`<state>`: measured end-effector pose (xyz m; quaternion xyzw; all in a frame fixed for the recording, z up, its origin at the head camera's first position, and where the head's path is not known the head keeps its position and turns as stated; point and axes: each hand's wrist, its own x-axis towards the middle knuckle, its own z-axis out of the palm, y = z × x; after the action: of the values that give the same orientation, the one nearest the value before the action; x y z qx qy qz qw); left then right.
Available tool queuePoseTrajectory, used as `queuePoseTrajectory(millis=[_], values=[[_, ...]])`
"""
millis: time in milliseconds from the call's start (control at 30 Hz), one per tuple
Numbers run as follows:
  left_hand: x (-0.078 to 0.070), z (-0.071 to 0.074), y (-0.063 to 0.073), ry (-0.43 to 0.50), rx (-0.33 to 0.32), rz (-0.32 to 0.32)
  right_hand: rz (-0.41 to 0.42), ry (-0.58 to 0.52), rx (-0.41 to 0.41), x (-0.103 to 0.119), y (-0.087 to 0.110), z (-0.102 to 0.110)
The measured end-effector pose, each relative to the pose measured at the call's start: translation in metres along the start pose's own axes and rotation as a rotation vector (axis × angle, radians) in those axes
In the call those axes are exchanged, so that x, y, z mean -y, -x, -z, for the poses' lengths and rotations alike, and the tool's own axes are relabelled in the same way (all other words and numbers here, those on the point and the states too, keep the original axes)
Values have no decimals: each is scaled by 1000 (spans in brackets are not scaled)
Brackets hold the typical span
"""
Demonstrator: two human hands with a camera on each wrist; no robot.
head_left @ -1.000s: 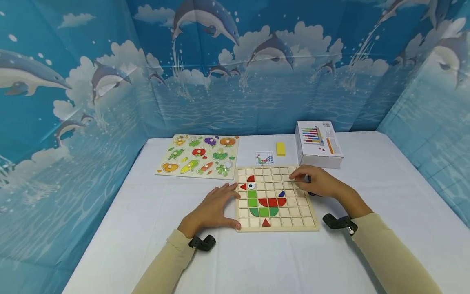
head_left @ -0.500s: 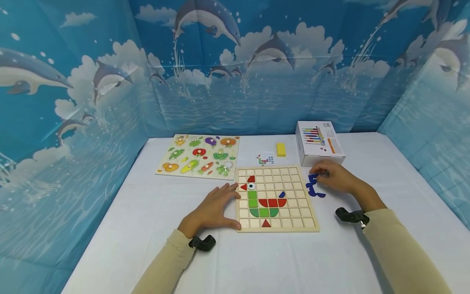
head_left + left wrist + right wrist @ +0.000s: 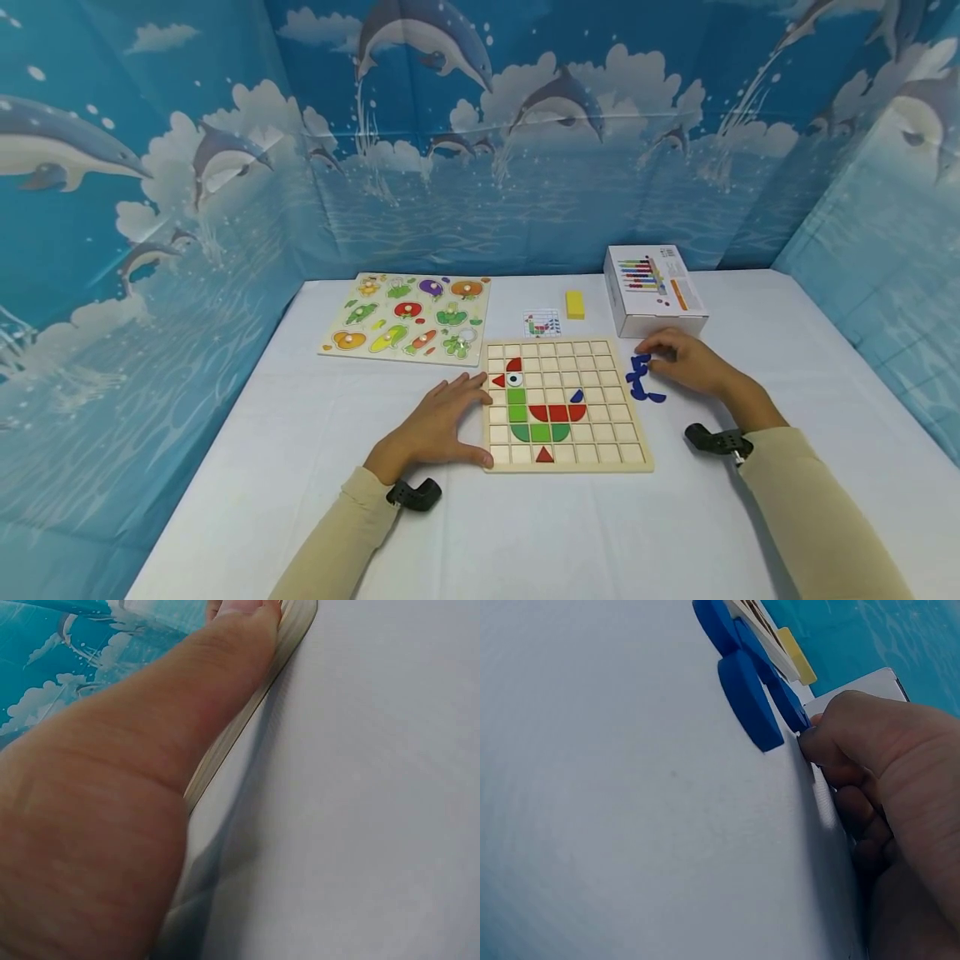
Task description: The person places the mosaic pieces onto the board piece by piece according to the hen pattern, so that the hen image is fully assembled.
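Observation:
A wooden grid board (image 3: 600,433) lies on the white table, its coloured pieces forming a bird-like figure: red, green, one eye tile (image 3: 514,379) and one blue piece (image 3: 577,396). My left hand (image 3: 435,421) rests at the board's left side, fingers spread, with the thumb (image 3: 217,667) on its edge near the front corner. Right of the board, several blue curved-edge pieces (image 3: 637,388) lie in a loose group. My right hand (image 3: 690,362) is at their far end, thumb and index fingertips pinching one blue piece (image 3: 789,705); its far end is hidden by the fingers.
Behind the board are a small pattern card (image 3: 542,323) and a yellow block (image 3: 574,305). A white box (image 3: 656,292) stands just beyond my right hand. A vegetable peg puzzle (image 3: 408,317) lies at the back left. A dolphin-print curtain (image 3: 480,208) surrounds the table.
My right hand has moved from over the board's right side, rightward to the blue pieces, uncovering them. Over the last half second it has barely shifted. My left hand has stayed at the board.

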<state>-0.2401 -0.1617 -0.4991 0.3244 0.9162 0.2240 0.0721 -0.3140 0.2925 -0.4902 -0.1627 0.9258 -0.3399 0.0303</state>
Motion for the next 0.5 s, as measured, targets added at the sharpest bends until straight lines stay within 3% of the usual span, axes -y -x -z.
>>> queuePoseTrajectory(millis=[500], values=[[-2,1,1,9,-3,-1,-24,16,-53,1,3,-5]])
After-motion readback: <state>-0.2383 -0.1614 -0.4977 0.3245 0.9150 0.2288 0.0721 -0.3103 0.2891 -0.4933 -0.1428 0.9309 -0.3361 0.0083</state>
